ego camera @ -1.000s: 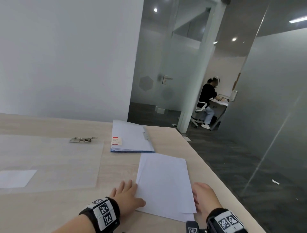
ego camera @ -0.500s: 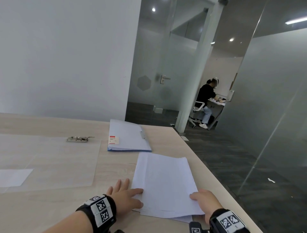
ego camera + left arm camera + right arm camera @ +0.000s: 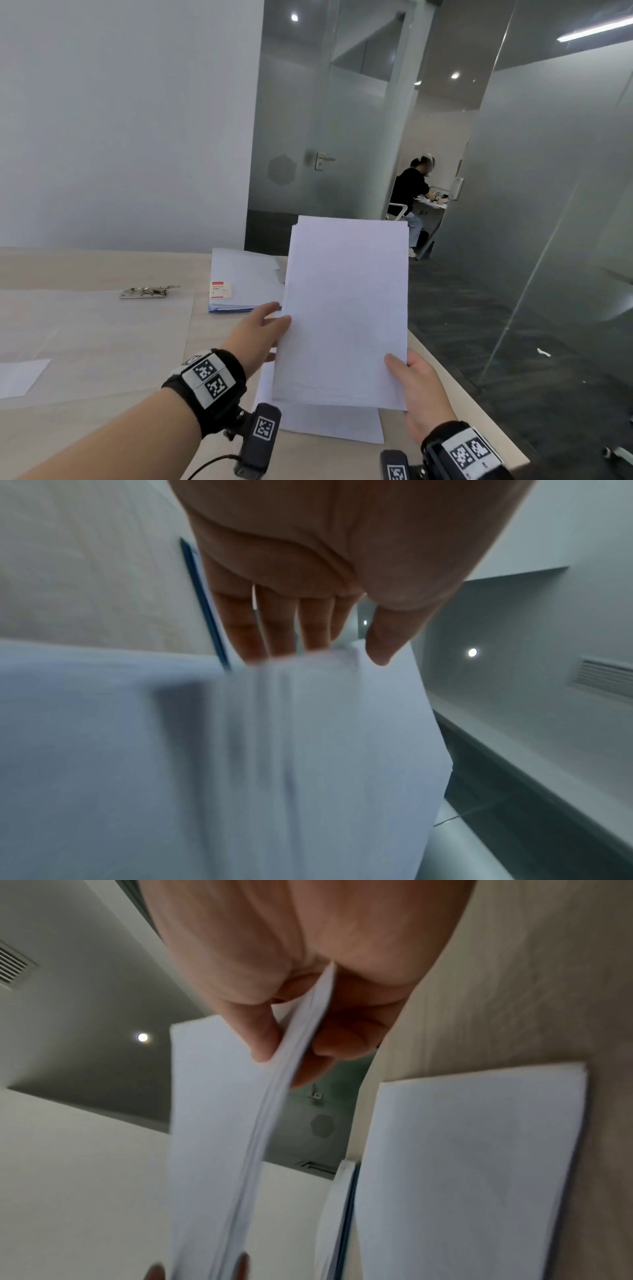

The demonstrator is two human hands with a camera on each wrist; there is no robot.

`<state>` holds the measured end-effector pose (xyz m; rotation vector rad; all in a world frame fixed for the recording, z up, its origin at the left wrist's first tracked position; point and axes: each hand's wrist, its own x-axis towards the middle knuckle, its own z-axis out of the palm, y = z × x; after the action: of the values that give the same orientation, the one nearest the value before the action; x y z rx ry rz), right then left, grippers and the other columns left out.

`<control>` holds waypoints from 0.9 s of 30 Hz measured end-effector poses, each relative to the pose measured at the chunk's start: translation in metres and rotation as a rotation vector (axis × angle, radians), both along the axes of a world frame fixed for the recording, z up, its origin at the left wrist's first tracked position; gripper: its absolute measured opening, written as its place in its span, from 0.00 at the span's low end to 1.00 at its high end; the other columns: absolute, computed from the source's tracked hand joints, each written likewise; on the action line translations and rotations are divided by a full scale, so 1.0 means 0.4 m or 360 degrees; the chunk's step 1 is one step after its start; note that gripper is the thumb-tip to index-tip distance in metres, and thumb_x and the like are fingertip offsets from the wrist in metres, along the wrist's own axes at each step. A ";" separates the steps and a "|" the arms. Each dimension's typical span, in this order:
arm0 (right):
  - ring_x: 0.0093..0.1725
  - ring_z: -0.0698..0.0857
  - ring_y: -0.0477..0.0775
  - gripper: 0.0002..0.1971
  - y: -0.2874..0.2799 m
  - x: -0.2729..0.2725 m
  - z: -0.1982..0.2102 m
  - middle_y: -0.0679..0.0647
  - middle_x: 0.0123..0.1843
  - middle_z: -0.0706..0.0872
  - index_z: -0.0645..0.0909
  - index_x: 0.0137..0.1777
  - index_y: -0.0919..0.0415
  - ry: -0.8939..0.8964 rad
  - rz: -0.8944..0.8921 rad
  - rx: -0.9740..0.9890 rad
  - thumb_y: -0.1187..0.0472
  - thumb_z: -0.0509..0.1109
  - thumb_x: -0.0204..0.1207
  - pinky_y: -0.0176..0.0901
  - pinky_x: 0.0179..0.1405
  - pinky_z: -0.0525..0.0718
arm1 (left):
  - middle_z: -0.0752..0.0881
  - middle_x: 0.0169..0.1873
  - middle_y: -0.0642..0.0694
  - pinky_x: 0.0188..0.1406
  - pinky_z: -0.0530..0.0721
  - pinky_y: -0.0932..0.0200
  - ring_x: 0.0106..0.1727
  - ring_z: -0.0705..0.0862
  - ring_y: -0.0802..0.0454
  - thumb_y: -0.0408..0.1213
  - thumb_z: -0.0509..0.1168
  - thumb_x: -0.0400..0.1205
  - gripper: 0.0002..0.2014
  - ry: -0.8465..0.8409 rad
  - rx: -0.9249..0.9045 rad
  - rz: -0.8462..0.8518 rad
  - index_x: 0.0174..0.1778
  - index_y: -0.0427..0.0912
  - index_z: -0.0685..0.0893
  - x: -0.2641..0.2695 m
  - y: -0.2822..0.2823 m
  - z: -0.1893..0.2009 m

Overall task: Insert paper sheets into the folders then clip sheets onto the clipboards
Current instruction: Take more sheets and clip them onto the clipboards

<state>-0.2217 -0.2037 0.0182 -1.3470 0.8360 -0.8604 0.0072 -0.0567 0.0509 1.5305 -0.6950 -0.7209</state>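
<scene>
**Premises: office, glass-partitioned meeting room**

Light wood-grain table [image 3: 102, 274] set against a plain white wall [image 3: 130, 120]. Frosted glass partitions [image 3: 548, 171] and a glass door with a metal lever handle [image 3: 322, 160] on the far side. Dark carpet tiles [image 3: 462, 308] underfoot. Recessed ceiling spotlights [image 3: 294, 17] and a strip light [image 3: 596, 29] overhead. Beyond the glass, a person [image 3: 409, 192] seated on a white swivel chair at a white desk. Stationery on the table: folder [image 3: 239, 284], loose paper sheets [image 3: 329, 425], clear clipboard with metal clip [image 3: 147, 292].
</scene>
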 end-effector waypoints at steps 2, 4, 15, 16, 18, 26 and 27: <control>0.57 0.92 0.64 0.10 0.008 0.011 0.005 0.60 0.56 0.95 0.86 0.61 0.66 -0.0104 0.0017 0.0005 0.68 0.65 0.85 0.60 0.58 0.88 | 0.93 0.49 0.47 0.48 0.88 0.49 0.49 0.91 0.46 0.41 0.65 0.82 0.12 -0.0067 -0.0117 -0.0003 0.59 0.46 0.86 -0.005 -0.017 0.039; 0.58 0.92 0.63 0.11 0.009 0.015 0.005 0.60 0.57 0.94 0.86 0.61 0.65 -0.0150 0.0024 0.0012 0.68 0.65 0.85 0.60 0.60 0.87 | 0.93 0.47 0.46 0.50 0.89 0.46 0.49 0.92 0.45 0.45 0.65 0.78 0.11 -0.0104 -0.0186 0.0025 0.51 0.47 0.89 -0.009 -0.025 0.055; 0.55 0.94 0.61 0.12 0.023 -0.003 -0.019 0.61 0.58 0.94 0.86 0.63 0.64 -0.0187 0.0155 0.0104 0.67 0.68 0.83 0.49 0.48 0.88 | 0.93 0.50 0.49 0.55 0.88 0.49 0.53 0.92 0.47 0.35 0.63 0.86 0.09 0.0012 -0.0191 -0.0040 0.59 0.47 0.85 -0.073 -0.003 -0.057; 0.56 0.93 0.62 0.12 0.024 -0.003 -0.020 0.61 0.58 0.94 0.87 0.63 0.64 -0.0170 0.0159 0.0108 0.67 0.68 0.83 0.51 0.50 0.88 | 0.94 0.49 0.49 0.51 0.89 0.53 0.51 0.92 0.48 0.35 0.62 0.86 0.09 0.0021 -0.0172 -0.0034 0.58 0.47 0.85 -0.077 0.000 -0.061; 0.56 0.93 0.63 0.12 0.029 -0.002 -0.018 0.61 0.58 0.94 0.87 0.63 0.64 -0.0140 0.0180 0.0104 0.67 0.69 0.82 0.54 0.53 0.88 | 0.94 0.47 0.50 0.48 0.88 0.56 0.50 0.92 0.49 0.35 0.61 0.87 0.08 0.0016 -0.0158 -0.0031 0.56 0.46 0.86 -0.079 0.004 -0.062; 0.58 0.92 0.52 0.10 0.069 0.048 -0.004 0.46 0.54 0.96 0.90 0.60 0.55 0.0159 0.0197 -0.0163 0.60 0.69 0.84 0.51 0.63 0.87 | 0.93 0.50 0.44 0.55 0.86 0.47 0.50 0.91 0.46 0.41 0.61 0.87 0.11 0.0090 -0.0122 -0.0065 0.56 0.44 0.88 -0.005 0.093 -0.023; 0.57 0.92 0.51 0.09 0.073 0.061 -0.005 0.45 0.53 0.96 0.90 0.59 0.55 0.0168 0.0174 -0.0164 0.60 0.69 0.84 0.51 0.63 0.87 | 0.93 0.49 0.46 0.55 0.84 0.48 0.49 0.91 0.49 0.47 0.62 0.85 0.13 0.0040 -0.0042 -0.0071 0.54 0.45 0.89 0.022 0.116 -0.017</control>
<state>-0.1974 -0.1743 0.0162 -1.5256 0.8000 -0.7607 0.0162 -0.0101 0.0441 1.4837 -0.7189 -0.7604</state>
